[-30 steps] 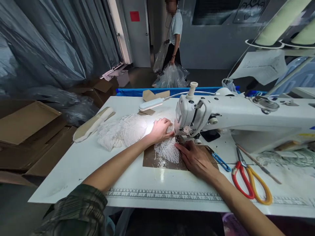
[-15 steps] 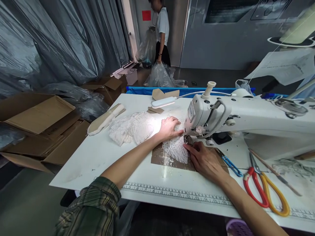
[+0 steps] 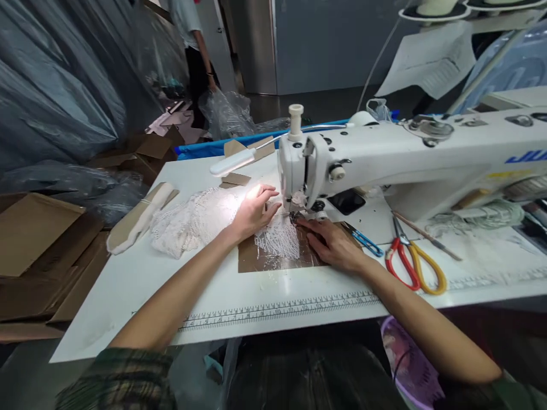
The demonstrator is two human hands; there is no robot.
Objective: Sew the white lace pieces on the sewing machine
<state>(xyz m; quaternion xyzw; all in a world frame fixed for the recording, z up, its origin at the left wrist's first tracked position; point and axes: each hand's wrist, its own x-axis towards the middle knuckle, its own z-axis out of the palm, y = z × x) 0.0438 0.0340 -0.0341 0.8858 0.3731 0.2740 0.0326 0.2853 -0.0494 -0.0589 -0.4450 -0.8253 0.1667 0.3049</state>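
Observation:
White lace fabric [image 3: 280,239] lies under the presser foot of a white sewing machine [image 3: 294,171], its bulk bunched to the left. My left hand [image 3: 255,212] rests on the lace just left of the needle area, fingers spread, lit by the lamp. On the other side, my right hand [image 3: 335,244] lies low with its index finger stretched to the presser foot and the lace edge. The other fingers of that hand are slightly bent and apart. Beneath the lace is a brown plate [image 3: 252,259] on the white table [image 3: 141,285].
Blue thread snips [image 3: 367,244] and red-and-yellow scissors [image 3: 412,262] lie right of my right hand. A lamp [image 3: 233,162] on a bendable neck hangs over the lace. Cardboard boxes [image 3: 38,233] stand left. A person [image 3: 196,62] holds a plastic bag behind the table.
The camera view has swung right and down, so everything sits further left. Both hands stay at the lace by the presser foot. The fingers of my left hand look more spread.

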